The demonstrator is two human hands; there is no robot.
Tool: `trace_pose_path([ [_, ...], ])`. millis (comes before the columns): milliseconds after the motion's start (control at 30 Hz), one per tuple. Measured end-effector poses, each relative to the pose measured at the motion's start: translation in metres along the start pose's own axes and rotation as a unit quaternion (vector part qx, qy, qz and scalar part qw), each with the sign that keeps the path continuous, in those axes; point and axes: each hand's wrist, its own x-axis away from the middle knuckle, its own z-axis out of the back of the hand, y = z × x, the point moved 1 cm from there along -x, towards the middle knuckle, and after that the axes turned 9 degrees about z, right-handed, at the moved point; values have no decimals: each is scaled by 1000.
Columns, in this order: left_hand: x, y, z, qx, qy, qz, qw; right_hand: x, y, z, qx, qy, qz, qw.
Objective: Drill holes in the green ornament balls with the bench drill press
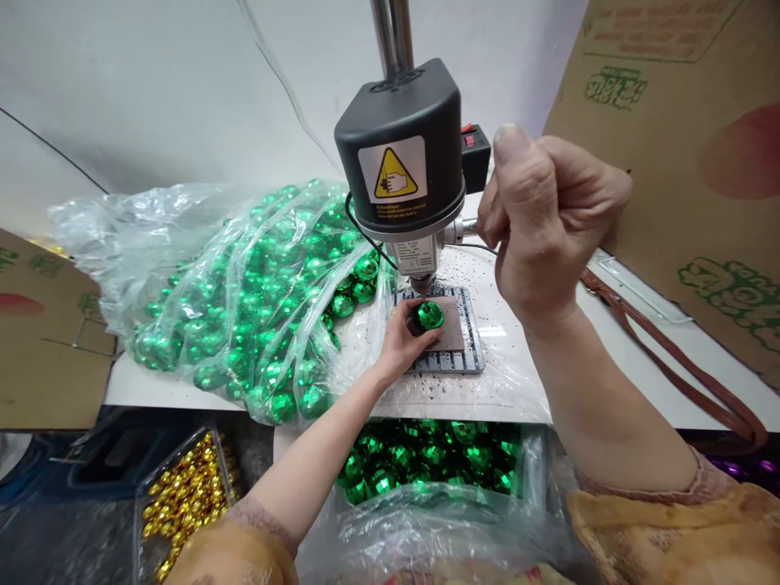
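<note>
A bench drill press [399,154] with a black motor housing and a yellow hand-warning label stands in front of me. My left hand [405,335] is closed around a shiny green faceted ball [430,314], holding it beneath the drill's chuck [422,282]. Under the ball lies a brownish square pad [451,329] on the slotted metal base [472,353]. At the right of the machine, my right hand [552,211] is raised in a closed grip around the drill press lever, whose grip is mostly hidden by the fingers. A metal shaft [468,227] runs from the machine towards that hand.
Left of the machine, a clear plastic bag [201,236] bulges with green balls. More green balls [426,455] sit below the table edge. A clear tray [139,520] holds gold balls. Cardboard boxes [682,162] flank the table. A brown strap [676,357] lies right; dark shavings litter the tabletop [512,333].
</note>
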Motion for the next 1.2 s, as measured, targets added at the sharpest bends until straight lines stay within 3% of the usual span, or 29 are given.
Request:
trace_pose_path([
  [133,1,1,0,1,1,-2,1000,15,0,3,-36,38,29,998],
  [567,2,-3,-1,11,-6,-24,1000,35,10,6,-32,63,73,995],
  [833,3,-3,-1,19,-15,-26,999,42,14,13,-57,20,118,991],
  [1200,3,-2,-2,17,-12,-27,999,48,24,13,-73,42,193,978],
])
